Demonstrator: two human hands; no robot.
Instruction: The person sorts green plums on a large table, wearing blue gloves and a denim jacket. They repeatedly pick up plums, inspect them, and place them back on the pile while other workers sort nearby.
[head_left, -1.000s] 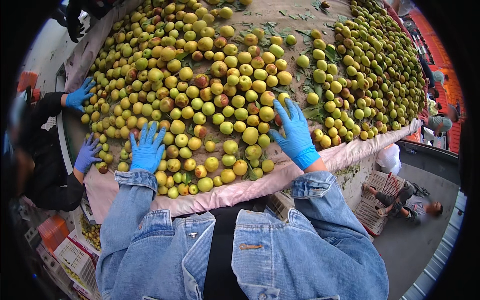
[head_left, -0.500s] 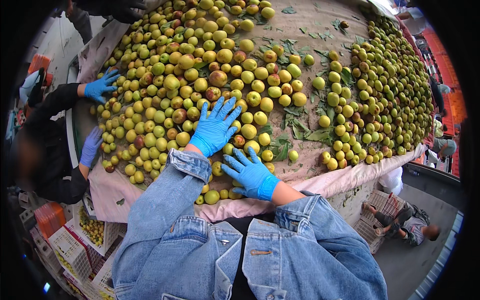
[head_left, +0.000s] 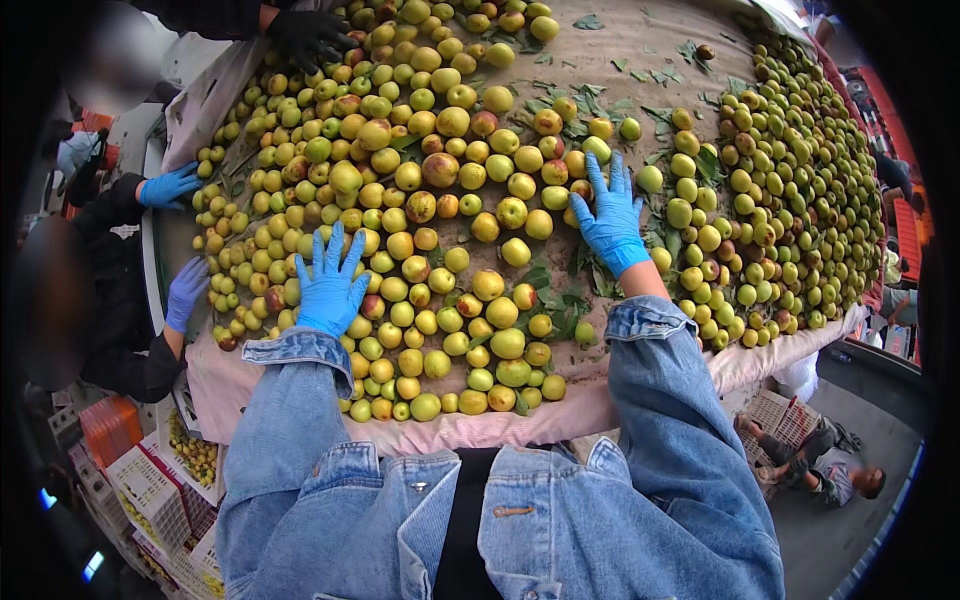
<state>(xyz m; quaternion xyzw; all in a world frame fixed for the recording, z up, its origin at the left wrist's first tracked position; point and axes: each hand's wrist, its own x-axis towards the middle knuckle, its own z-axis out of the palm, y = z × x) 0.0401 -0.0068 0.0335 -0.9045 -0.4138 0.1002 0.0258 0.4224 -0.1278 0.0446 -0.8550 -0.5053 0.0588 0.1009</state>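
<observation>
Round yellow-green fruits [head_left: 470,175], some blotched red, cover much of a cloth-lined sorting table [head_left: 620,95]. My left hand [head_left: 332,290], in a blue glove, lies on fruits at the left with its fingers spread. My right hand [head_left: 612,222], gloved alike, reaches farther out by the right edge of this heap. Its fingers are stretched apart beside a few fruits and loose green leaves [head_left: 575,310]. Neither hand grips a fruit. A second, denser bank of fruits [head_left: 790,200] lies to the right of it.
A co-worker's blue-gloved hand [head_left: 170,186] and purple-gloved hand [head_left: 186,292] are at the left edge. Another person's black-gloved hand [head_left: 308,38] touches the far fruits. White crates [head_left: 150,490] stand lower left. At the lower right, a person [head_left: 835,475] sits by crates.
My hands have moved apart: the left toward the left and nearer, the right outward to the right. Fruits have spread between them. A black-gloved hand has come in at the far left.
</observation>
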